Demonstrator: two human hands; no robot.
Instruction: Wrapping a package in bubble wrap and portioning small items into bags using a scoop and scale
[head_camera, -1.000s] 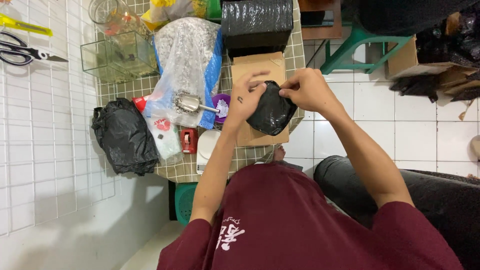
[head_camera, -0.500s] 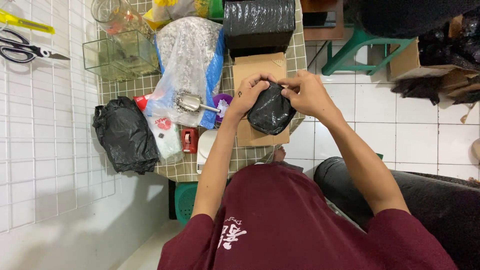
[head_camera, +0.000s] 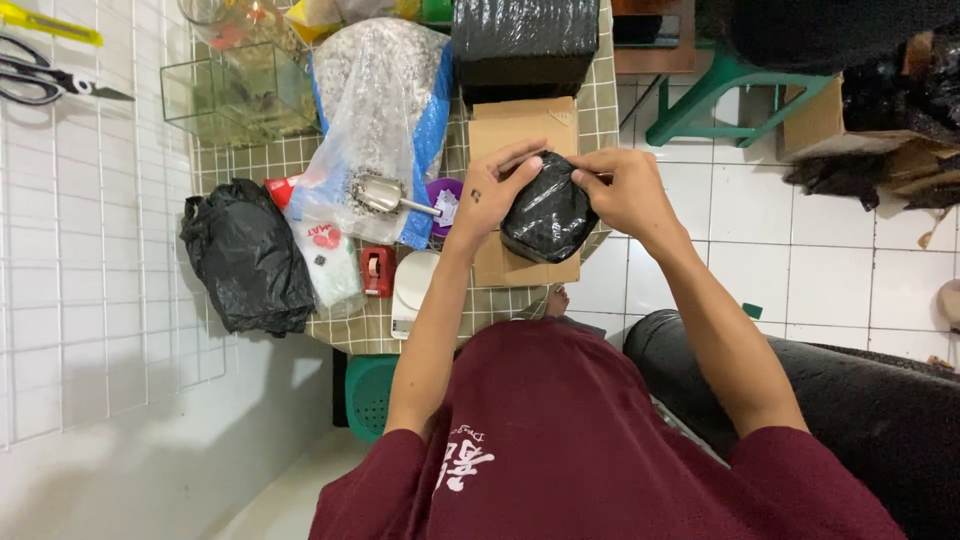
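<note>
Left hand and right hand both close on a small black bag, fingers pinching its top edge from either side. The bag sits between the hands, equally near each, its long axis running toward the person, resting above a cardboard box. To its left lie a metal scoop in a clear gravel sack and a larger black sack on the tiled table.
</note>
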